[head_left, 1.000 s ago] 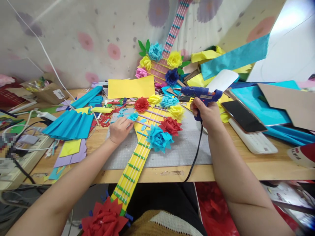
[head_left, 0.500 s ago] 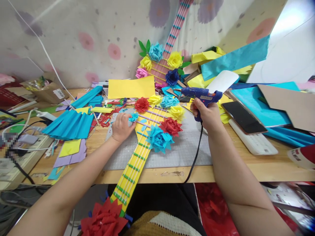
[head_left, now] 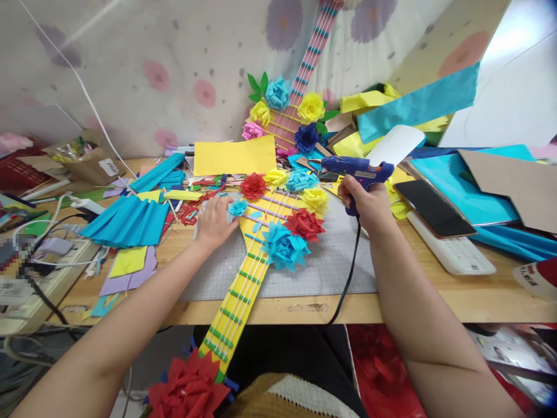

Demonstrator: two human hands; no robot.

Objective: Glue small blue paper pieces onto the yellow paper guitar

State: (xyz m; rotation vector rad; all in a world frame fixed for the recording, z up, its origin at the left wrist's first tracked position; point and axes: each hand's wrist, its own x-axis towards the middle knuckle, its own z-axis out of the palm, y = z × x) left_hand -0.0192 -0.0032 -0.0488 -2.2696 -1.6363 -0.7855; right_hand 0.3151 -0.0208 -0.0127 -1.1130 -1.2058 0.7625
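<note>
My left hand (head_left: pixel 216 222) is closed on a small blue paper flower (head_left: pixel 237 208) at the left edge of a yellow paper guitar (head_left: pixel 246 280). My right hand (head_left: pixel 368 200) grips a blue hot glue gun (head_left: pixel 354 167), its nozzle pointing left above the guitar's far right side. Red, yellow and blue paper flowers ring the guitar body, among them a large blue flower (head_left: pixel 285 246) and a red flower (head_left: pixel 304 225). White strings run down the neck, over green bars. A big red flower (head_left: pixel 188 386) sits at the neck's near end.
Under the guitar body lies a grey cutting mat (head_left: pixel 339 273). Behind stands a pink paper guitar (head_left: pixel 310 61) with flowers. A phone (head_left: pixel 435 208) rests over a white keyboard (head_left: pixel 452 247). Blue crepe paper (head_left: pixel 126 223) and a power strip (head_left: pixel 72 273) are at left; a cup (head_left: pixel 537 278) at right.
The whole view has shifted slightly. My left hand stays by the guitar's edge, with the small blue flower now showing its face more. The glue gun is held almost still.
</note>
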